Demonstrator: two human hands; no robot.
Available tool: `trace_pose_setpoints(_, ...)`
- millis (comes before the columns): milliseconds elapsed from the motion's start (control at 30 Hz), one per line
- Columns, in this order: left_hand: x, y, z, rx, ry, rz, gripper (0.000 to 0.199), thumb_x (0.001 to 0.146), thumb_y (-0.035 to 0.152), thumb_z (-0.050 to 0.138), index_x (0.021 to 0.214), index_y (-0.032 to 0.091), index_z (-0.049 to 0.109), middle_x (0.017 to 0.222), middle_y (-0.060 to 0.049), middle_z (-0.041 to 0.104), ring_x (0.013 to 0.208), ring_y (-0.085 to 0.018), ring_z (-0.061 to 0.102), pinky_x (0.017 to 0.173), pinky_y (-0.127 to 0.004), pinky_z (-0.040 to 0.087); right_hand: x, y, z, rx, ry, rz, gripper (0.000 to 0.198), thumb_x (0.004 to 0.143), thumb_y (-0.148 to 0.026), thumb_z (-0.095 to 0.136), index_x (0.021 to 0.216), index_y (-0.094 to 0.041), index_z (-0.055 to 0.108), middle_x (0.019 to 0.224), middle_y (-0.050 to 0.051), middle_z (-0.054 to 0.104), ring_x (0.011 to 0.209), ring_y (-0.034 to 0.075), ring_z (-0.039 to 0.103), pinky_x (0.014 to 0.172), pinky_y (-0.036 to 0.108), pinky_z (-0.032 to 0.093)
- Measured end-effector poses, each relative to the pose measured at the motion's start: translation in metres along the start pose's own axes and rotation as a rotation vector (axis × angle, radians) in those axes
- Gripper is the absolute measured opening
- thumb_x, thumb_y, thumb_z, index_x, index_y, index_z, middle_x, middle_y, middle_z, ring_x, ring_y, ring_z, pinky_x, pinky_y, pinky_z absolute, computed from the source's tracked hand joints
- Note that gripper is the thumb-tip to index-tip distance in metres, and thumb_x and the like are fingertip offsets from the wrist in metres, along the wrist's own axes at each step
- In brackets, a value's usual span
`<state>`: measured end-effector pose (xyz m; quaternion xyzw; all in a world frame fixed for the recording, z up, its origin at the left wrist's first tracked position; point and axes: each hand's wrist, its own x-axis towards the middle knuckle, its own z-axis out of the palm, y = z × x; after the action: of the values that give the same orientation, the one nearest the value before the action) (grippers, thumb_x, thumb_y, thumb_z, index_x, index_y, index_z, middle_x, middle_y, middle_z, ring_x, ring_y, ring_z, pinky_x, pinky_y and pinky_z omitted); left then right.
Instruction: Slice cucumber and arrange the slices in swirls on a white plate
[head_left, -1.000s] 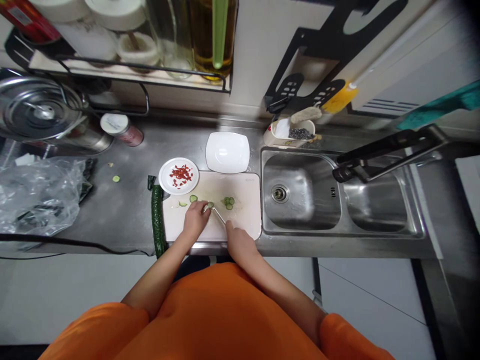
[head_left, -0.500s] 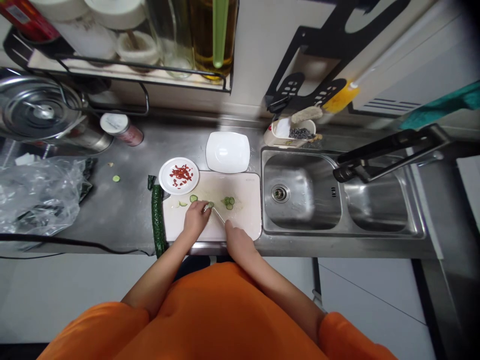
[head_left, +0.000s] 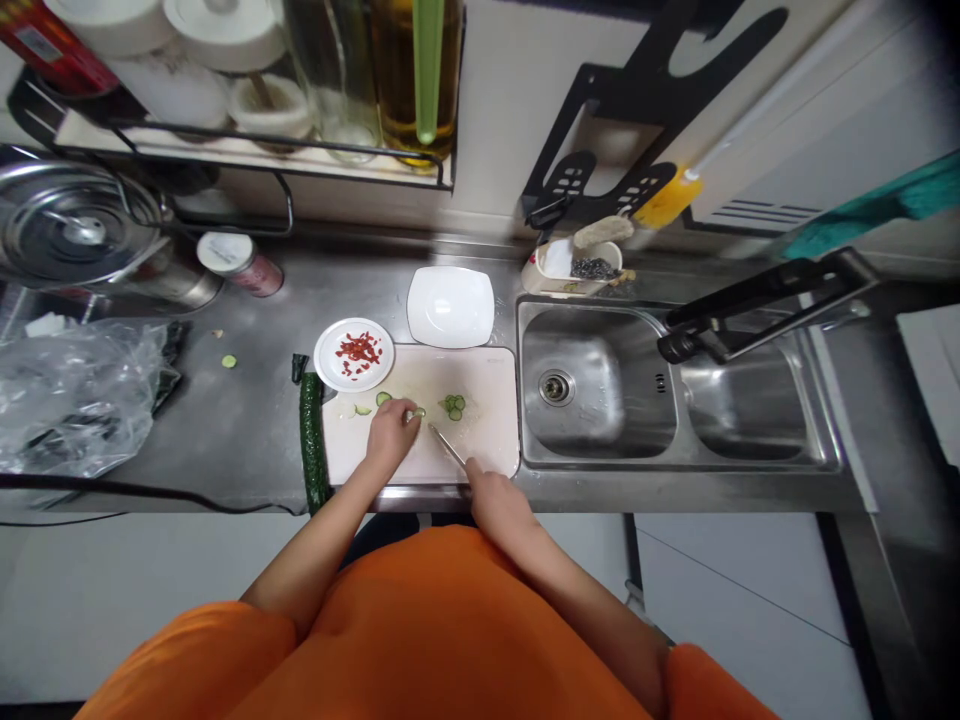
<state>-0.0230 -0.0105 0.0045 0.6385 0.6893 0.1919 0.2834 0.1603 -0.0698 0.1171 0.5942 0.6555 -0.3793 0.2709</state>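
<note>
My left hand (head_left: 392, 436) is closed over the cutting board (head_left: 487, 440), its fingertips pinching a small cucumber slice (head_left: 419, 412). In my right hand (head_left: 496, 503) is the handle of a knife (head_left: 448, 444), whose blade angles up and left, its tip just apart from the pinched slice. Several cucumber slices (head_left: 454, 407) lie in a cluster right of centre on the board. Other cut pieces (head_left: 363, 410) rest left of my left hand. A long dark green cucumber (head_left: 312, 440) lies along the board's left edge. Behind my left hand, a white plate (head_left: 322, 360) holds red bits.
A white square dish (head_left: 427, 330) stands behind the board. To the right is a double steel sink (head_left: 600, 390) with a black faucet (head_left: 735, 310). Plastic bags (head_left: 75, 390), a pink canister (head_left: 251, 270) and a lidded pot (head_left: 82, 230) stand at left, beneath a spice rack (head_left: 255, 150).
My right hand has drawn the knife back to the right and down, away from the fingertips of my left hand. The left hand stays almost in place, still pinching the slice.
</note>
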Motion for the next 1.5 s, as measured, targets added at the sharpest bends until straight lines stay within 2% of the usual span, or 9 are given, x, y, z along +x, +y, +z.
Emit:
trace_pose_setpoints(200, 0.002, 0.005, -0.016, -0.049, -0.059, -0.068, 0.013, 0.078, 0.027, 0.054, 0.073, 0.02, 0.063, 0.072, -0.001, 0.064, 0.068, -0.015, 0.057, 0.067, -0.026, 0.043, -0.002, 0.003, 0.0, 0.022, 0.008, 0.002, 0.038, 0.082, 0.0, 0.034, 0.114, -0.018, 0.043, 0.091, 0.011, 0.064, 0.089, 0.023, 0.063, 0.066, 0.027, 0.04)
trace_pose_setpoints(300, 0.006, -0.001, -0.033, -0.069, 0.017, -0.175, 0.017, 0.078, 0.034, 0.055, 0.079, 0.021, 0.064, 0.074, 0.0, 0.067, 0.069, -0.016, 0.059, 0.067, -0.026, 0.043, -0.001, 0.005, 0.0, 0.022, 0.01, -0.007, 0.039, 0.082, 0.0, 0.035, 0.115, -0.018, 0.043, 0.09, 0.011, 0.064, 0.089, 0.023, 0.062, 0.066, 0.026, 0.04)
trace_pose_setpoints(400, 0.012, -0.012, -0.046, 0.009, 0.065, -0.243, 0.019, 0.079, 0.037, 0.054, 0.079, 0.021, 0.064, 0.073, -0.001, 0.067, 0.07, -0.018, 0.059, 0.068, -0.028, 0.043, 0.001, 0.007, 0.002, 0.01, 0.021, -0.018, 0.041, 0.08, 0.001, 0.036, 0.116, -0.018, 0.042, 0.088, 0.011, 0.064, 0.087, 0.023, 0.062, 0.065, 0.026, 0.04)
trace_pose_setpoints(500, 0.016, -0.019, -0.049, 0.135, 0.046, -0.213, 0.018, 0.081, 0.033, 0.051, 0.082, 0.022, 0.065, 0.076, -0.004, 0.067, 0.073, -0.021, 0.059, 0.071, -0.031, 0.043, 0.001, 0.008, 0.003, 0.001, 0.031, -0.017, 0.042, 0.08, 0.0, 0.036, 0.117, -0.019, 0.042, 0.088, 0.011, 0.064, 0.088, 0.024, 0.063, 0.065, 0.027, 0.041)
trace_pose_setpoints(700, 0.012, -0.008, -0.034, 0.145, 0.092, 0.06, 0.025, 0.084, 0.024, 0.046, 0.099, 0.019, 0.066, 0.1, -0.009, 0.065, 0.095, -0.022, 0.057, 0.085, -0.033, 0.044, -0.002, 0.011, 0.002, -0.01, 0.034, -0.015, 0.042, 0.081, 0.0, 0.035, 0.118, -0.018, 0.043, 0.09, 0.011, 0.064, 0.089, 0.023, 0.063, 0.068, 0.027, 0.043)
trace_pose_setpoints(867, 0.029, 0.027, -0.004, -0.006, -0.181, 0.277, 0.02, 0.081, 0.025, 0.054, 0.095, 0.02, 0.067, 0.09, -0.006, 0.066, 0.088, -0.019, 0.058, 0.081, -0.029, 0.045, -0.002, 0.016, 0.009, -0.015, 0.067, -0.009, 0.041, 0.081, 0.0, 0.034, 0.115, -0.019, 0.044, 0.089, 0.011, 0.065, 0.087, 0.023, 0.064, 0.066, 0.027, 0.044)
trace_pose_setpoints(1033, 0.046, 0.05, 0.018, 0.117, -0.32, 0.248, 0.012, 0.075, 0.025, 0.058, 0.081, 0.02, 0.068, 0.08, -0.005, 0.063, 0.079, -0.019, 0.057, 0.069, -0.028, 0.043, -0.002, 0.019, 0.013, 0.011, 0.051, 0.015, 0.039, 0.083, -0.001, 0.033, 0.115, -0.019, 0.044, 0.088, 0.011, 0.064, 0.089, 0.024, 0.064, 0.066, 0.028, 0.044)
trace_pose_setpoints(1300, 0.044, 0.057, 0.023, 0.081, -0.323, 0.245, 0.011, 0.071, 0.016, 0.057, 0.076, 0.02, 0.066, 0.08, -0.005, 0.063, 0.079, -0.019, 0.058, 0.068, -0.027, 0.043, -0.005, 0.021, 0.009, 0.044, 0.033, 0.026, 0.039, 0.082, 0.0, 0.033, 0.115, -0.019, 0.044, 0.09, 0.011, 0.065, 0.089, 0.024, 0.064, 0.067, 0.029, 0.043)
trace_pose_setpoints(1500, 0.035, 0.049, 0.01, -0.076, -0.291, 0.042, 0.009, 0.074, 0.022, 0.058, 0.077, 0.02, 0.066, 0.071, 0.0, 0.067, 0.066, -0.014, 0.059, 0.065, -0.025, 0.043, -0.004, 0.022, 0.012, 0.04, 0.045, 0.019, 0.039, 0.084, -0.003, 0.033, 0.118, -0.019, 0.043, 0.091, 0.012, 0.065, 0.09, 0.024, 0.063, 0.068, 0.029, 0.043)
